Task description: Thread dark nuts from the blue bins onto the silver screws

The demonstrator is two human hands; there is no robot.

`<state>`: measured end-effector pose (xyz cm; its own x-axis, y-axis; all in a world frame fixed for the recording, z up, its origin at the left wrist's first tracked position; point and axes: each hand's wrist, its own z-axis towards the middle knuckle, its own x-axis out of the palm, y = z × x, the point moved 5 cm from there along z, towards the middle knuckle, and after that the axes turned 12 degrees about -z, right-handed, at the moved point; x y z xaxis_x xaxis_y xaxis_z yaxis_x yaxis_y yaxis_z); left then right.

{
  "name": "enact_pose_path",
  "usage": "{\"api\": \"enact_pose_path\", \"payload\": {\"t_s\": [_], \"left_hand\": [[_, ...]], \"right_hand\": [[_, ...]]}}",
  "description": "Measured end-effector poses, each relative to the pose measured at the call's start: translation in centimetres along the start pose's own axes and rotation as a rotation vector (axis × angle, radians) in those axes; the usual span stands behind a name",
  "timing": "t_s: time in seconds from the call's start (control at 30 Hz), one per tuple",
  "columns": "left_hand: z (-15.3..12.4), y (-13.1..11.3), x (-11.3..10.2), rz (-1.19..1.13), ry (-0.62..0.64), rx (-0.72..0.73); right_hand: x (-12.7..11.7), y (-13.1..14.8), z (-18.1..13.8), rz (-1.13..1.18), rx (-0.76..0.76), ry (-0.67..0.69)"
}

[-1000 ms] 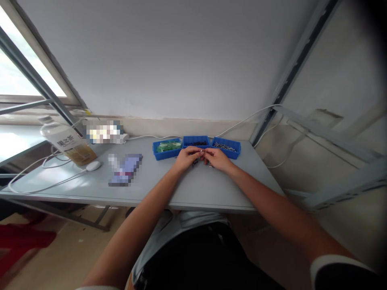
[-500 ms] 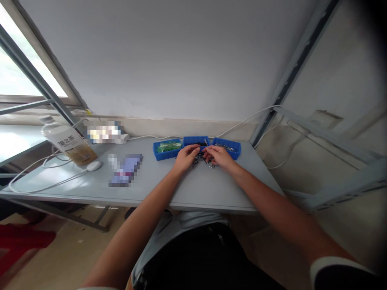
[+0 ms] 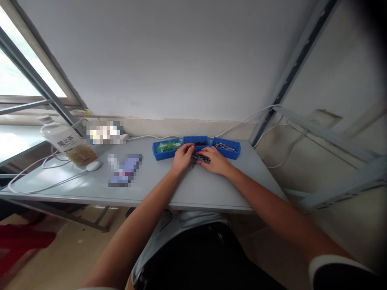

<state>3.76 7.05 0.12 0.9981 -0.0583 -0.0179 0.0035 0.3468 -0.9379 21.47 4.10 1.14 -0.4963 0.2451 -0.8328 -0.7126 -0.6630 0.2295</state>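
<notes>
A small pile of dark and silvery slim metal parts (image 3: pixel 199 158) lies on the grey table between my hands. My left hand (image 3: pixel 182 158) is at the pile's left edge, its thumb and fingers drawn together; whatever they hold is too small to make out. Over the pile's right side, my right hand (image 3: pixel 215 160) reaches with fingers bent and apart, the tips touching the parts. Just behind stand three blue bins: the left bin (image 3: pixel 167 156) has green pieces in clear wrapping, the middle bin (image 3: pixel 195 139) dark parts, the right bin (image 3: pixel 232 153) silvery pins.
To the left on the table (image 3: pixel 157 185) are a blurred-out purple item (image 3: pixel 126 170), a tilted drink bottle (image 3: pixel 68 141) and a white round puck (image 3: pixel 93 166) with a cable. A white cable runs along the wall. Metal posts frame both sides.
My right hand has lowered from near my left fingertips onto the right side of the pile. The loose parts are closer together. My left hand has shifted slightly left.
</notes>
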Motion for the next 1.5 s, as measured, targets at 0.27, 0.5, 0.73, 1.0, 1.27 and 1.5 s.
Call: {"api": "enact_pose_path", "payload": {"t_s": [0.27,0.5,0.73,1.0,1.27,1.5], "left_hand": [[0.0,0.2,-0.1,0.045,-0.015,0.003],[-0.1,0.5,0.1,0.035,0.006,0.018],[-0.2,0.5,0.2,0.044,0.02,0.032],[-0.5,-0.2,0.6,0.175,0.059,0.062],[-1.3,-0.5,1.9,0.147,0.217,0.013],[-1.3,-1.1,1.5,0.269,0.161,0.065]], "right_hand": [[2.1,1.4,0.3,-0.073,-0.195,0.123],[1.7,-0.3,0.5,-0.114,-0.122,0.09],[1.3,-1.6,0.7,-0.065,-0.001,-0.038],[-0.1,-2.5,0.6,0.283,0.25,-0.162],[0.2,-2.0,0.5,0.635,0.358,-0.154],[-1.2,-0.9,0.3,0.463,0.251,-0.277]]}}
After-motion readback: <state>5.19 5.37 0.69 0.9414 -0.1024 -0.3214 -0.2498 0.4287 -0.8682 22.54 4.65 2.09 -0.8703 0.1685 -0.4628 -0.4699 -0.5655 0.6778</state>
